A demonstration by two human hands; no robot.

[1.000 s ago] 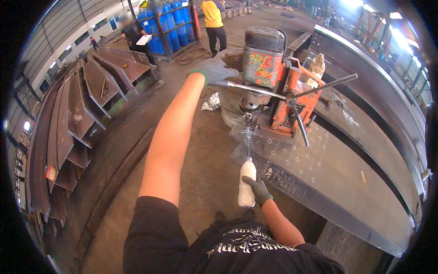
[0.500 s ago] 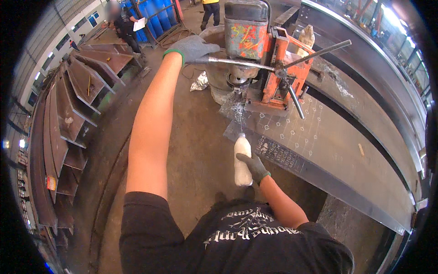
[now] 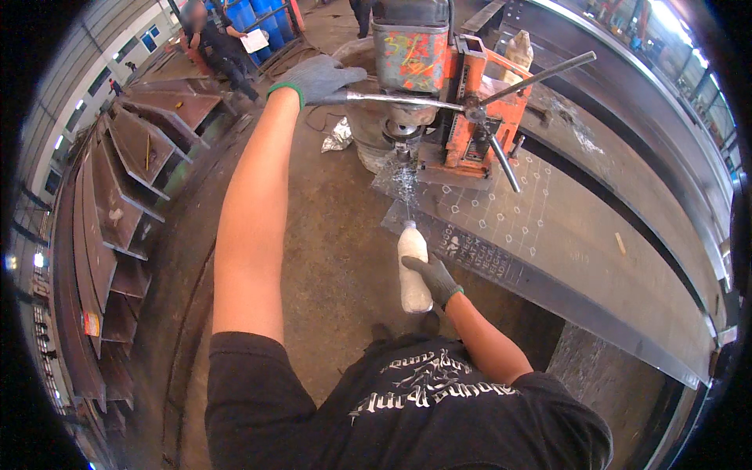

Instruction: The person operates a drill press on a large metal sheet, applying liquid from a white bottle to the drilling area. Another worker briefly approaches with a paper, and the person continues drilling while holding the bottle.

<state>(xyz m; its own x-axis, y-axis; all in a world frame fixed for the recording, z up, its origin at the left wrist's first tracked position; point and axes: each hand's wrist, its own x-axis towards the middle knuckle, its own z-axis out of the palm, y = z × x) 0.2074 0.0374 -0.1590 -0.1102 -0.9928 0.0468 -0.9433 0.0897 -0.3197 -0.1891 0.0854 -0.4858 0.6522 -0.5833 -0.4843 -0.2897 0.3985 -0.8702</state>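
My left hand (image 3: 317, 78), in a grey glove with a green cuff, is closed on the outer end of a metal feed lever (image 3: 403, 100). The lever belongs to an orange-and-grey magnetic drill (image 3: 411, 59) standing on a steel beam (image 3: 580, 258). In my right hand (image 3: 432, 278), also gloved, is a plastic bottle (image 3: 413, 266) of whitish liquid, tilted with its tip toward the drill. A thin stream runs from the tip to the cutter (image 3: 403, 141), where shiny wet chips (image 3: 403, 184) lie. Marked circles and grid lines cover the beam beside the drill base.
A second whitish bottle (image 3: 518, 53) stands behind the drill. Crumpled foil (image 3: 338, 135) lies on the floor by a large drum (image 3: 364, 145). Steel beams (image 3: 125, 184) are stacked at left. A person (image 3: 215, 47) holding papers stands far left, near blue barrels (image 3: 262, 19).
The lever's outer end and my left hand have shifted slightly up and left in view. The bottle keeps squirting at the cutter. The person with papers appears slightly lower in view.
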